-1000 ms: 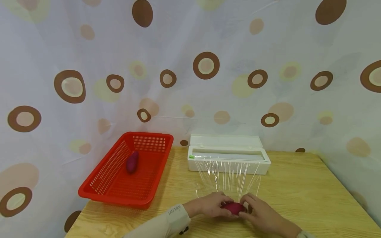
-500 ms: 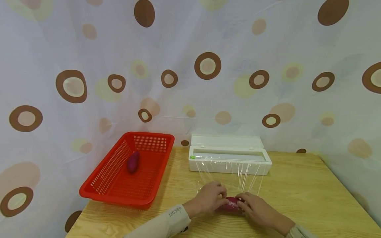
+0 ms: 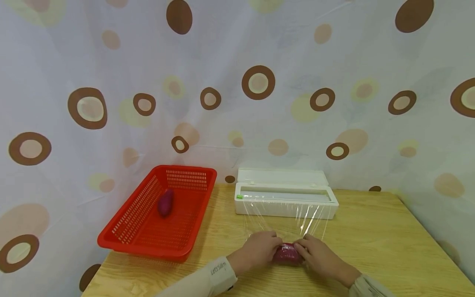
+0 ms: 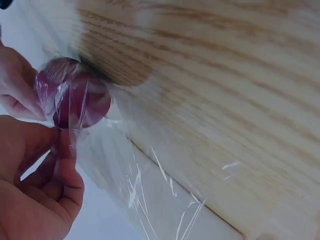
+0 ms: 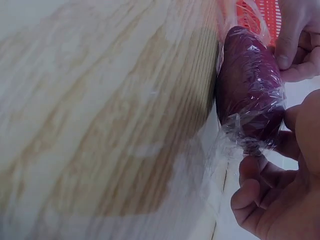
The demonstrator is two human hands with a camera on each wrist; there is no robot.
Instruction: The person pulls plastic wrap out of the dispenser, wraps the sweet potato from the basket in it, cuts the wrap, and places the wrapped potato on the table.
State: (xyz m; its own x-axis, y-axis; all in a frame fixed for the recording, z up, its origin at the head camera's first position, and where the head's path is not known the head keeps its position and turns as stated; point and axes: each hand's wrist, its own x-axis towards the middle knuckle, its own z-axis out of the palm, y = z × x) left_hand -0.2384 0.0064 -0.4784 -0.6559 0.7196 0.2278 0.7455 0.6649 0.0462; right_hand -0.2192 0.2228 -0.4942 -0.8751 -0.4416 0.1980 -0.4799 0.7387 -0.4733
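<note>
A purple sweet potato (image 3: 287, 254) wrapped in glossy cling film lies low over the table between both hands. My left hand (image 3: 259, 248) is at its left end; in the left wrist view, thumb and forefinger pinch the cling film (image 4: 140, 185) against that end. At the other end, my right hand (image 3: 322, 256) pinches gathered film, with fingertips (image 5: 252, 162) close to the sweet potato in the right wrist view. The film stretches back, still joined, to a white cling film dispenser (image 3: 285, 209) with its lid raised.
To the left stands a red plastic basket (image 3: 148, 250) holding another purple sweet potato (image 3: 165, 202). Everything rests on a wooden table (image 3: 378, 239). A spotted curtain (image 3: 297, 49) hangs behind it. A green tab (image 3: 239, 196) sits at the dispenser's left end.
The sweet potato has rolled slightly away from me, toward the dispenser, and more film now covers it. Both hands moved forward with it, and their fingers have shifted to its ends.
</note>
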